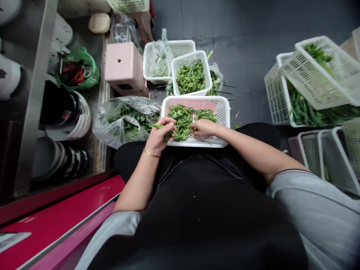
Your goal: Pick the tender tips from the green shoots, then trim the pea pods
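Note:
Before my lap stands a white plastic basket (225,112) with cut leafy greens (182,116) heaped in it. My left hand (161,135), with a gold bangle at the wrist, is closed around a green stem (157,126) at the basket's left front corner. Over the middle of the same basket, my right hand (204,127) is curled closed. A small bit of green shows at its fingertips, too small to name surely. Left of the basket lies a clear plastic bag (105,125) full of leafy greens, close to my left hand.
Behind are a smaller basket of greens (191,77) and a basket holding a bagged vegetable (159,67). A pink stool (120,62) stands back left. Shelves with bowls (75,116) and a green colander (94,73) line the left. Stacked white baskets (277,90) stand at right.

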Tool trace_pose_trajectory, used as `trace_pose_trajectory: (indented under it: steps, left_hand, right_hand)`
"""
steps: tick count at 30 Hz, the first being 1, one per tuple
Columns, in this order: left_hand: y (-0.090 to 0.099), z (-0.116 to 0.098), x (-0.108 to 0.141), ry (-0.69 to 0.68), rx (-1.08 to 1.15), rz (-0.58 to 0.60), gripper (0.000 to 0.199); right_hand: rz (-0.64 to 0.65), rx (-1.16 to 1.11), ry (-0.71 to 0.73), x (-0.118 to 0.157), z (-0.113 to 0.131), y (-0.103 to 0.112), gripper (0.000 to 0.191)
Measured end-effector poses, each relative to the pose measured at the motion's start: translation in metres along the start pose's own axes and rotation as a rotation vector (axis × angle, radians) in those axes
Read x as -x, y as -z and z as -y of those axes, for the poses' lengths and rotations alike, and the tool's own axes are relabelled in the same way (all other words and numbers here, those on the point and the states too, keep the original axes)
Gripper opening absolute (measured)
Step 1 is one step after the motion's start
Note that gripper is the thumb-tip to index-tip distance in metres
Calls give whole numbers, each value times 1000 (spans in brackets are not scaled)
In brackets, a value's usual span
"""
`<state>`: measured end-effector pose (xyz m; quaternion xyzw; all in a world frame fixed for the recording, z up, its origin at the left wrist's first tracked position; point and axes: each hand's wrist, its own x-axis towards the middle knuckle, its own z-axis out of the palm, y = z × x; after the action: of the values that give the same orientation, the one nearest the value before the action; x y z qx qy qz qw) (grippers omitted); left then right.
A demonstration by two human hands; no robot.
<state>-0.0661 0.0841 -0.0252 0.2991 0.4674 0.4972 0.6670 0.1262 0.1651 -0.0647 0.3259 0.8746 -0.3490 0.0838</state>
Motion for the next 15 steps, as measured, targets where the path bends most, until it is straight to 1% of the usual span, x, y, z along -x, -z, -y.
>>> trace_pose_trajectory:
  steps: [2, 4, 6, 7, 8, 9, 11, 13, 15]
  left_hand:
    - [-7, 9, -7, -3, -152, -11, 36]
    - [-15, 17, -14, -74, -215, -37, 33]
    - [-18, 20, -19, -157, -165, -79, 28]
    - [-18, 19, -21, -168, -106, -90, 28]
    - [-16, 17, -22, -149, -32, -88, 29]
    - [-13, 14, -22, -105, 47, -77, 31]
    - [-5, 7, -21, 7, 194, -45, 34]
    - [2, 2, -18, 82, 309, -36, 33]
    - [6, 0, -14, 111, 382, -40, 27]
  right_hand:
    - [-114, -212, -44, 12, 5, 17, 14]
    - [-176, -449, -28, 21, 12, 30, 16]
    - [-181, -611, -1, 21, 15, 32, 22]
    - [-193, -626, -21, 18, 14, 28, 23]
    - [-207, -580, -65, 13, 13, 22, 24]
    - [-211, -476, -126, 6, 10, 14, 24]
    - [-165, -173, -232, -7, 6, -4, 22]
    - [-80, 74, -255, -15, 4, -16, 20]
    - [-54, 160, -241, -13, 0, -15, 19]
